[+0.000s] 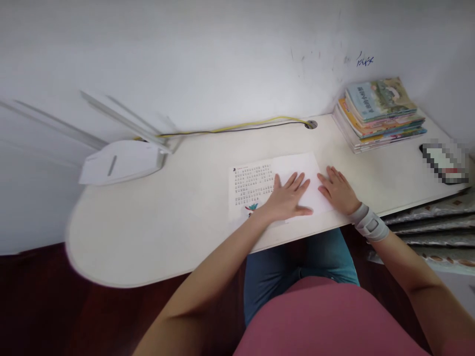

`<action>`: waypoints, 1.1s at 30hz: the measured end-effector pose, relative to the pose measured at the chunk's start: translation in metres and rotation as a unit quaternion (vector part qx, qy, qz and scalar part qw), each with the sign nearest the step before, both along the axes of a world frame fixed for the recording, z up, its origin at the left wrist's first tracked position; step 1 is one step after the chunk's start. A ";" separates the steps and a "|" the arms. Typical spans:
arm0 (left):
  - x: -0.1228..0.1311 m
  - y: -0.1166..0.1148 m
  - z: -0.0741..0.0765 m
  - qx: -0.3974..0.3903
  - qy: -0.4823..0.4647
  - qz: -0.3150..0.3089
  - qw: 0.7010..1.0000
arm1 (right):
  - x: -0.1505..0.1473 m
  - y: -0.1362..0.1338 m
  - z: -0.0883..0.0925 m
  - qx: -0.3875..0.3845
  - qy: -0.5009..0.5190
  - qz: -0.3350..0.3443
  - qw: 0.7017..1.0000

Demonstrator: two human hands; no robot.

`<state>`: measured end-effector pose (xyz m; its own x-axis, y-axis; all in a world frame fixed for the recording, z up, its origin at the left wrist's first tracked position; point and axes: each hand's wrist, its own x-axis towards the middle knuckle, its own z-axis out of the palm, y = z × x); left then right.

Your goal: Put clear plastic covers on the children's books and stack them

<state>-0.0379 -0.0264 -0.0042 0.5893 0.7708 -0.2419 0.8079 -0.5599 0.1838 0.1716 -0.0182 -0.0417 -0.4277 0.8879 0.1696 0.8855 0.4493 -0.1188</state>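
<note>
A printed page (254,185) with lines of characters and a small coloured picture lies flat on the white desk (148,222). To its right is a blank white page (297,163); I cannot tell whether the two are joined. My left hand (286,200) rests palm down with spread fingers, mostly on the blank page, its wrist crossing the printed one. Beside the blank page's right edge, my right hand (338,190) lies flat with fingers stretched out. A grey band (371,224) wraps my right wrist. Neither hand grips anything.
A white router (122,160) with raised antennas stands at the left. Yellow and black cables (230,128) run along the wall into a desk hole (311,124). Stacked books (382,113) sit back right, near a partly blurred phone (443,163). The desk's front edge is rounded at left.
</note>
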 end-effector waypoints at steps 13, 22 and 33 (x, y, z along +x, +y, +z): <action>-0.023 -0.028 -0.011 0.047 -0.081 -0.034 0.995 | 0.001 -0.001 0.000 -0.004 -0.010 0.004 1.000; -0.024 -0.015 -0.015 0.034 -0.121 -0.066 0.990 | 0.003 -0.001 0.000 -0.007 0.003 0.019 1.000; -0.026 -0.005 -0.014 -0.022 -0.134 -0.104 0.985 | 0.004 -0.002 0.002 -0.030 -0.009 0.033 0.999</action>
<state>-0.0640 -0.0314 -0.0178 0.7810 0.6184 -0.0875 0.5956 -0.6952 0.4024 0.1751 -0.0201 -0.0393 -0.4879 0.8660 0.1092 0.8566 0.4991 -0.1312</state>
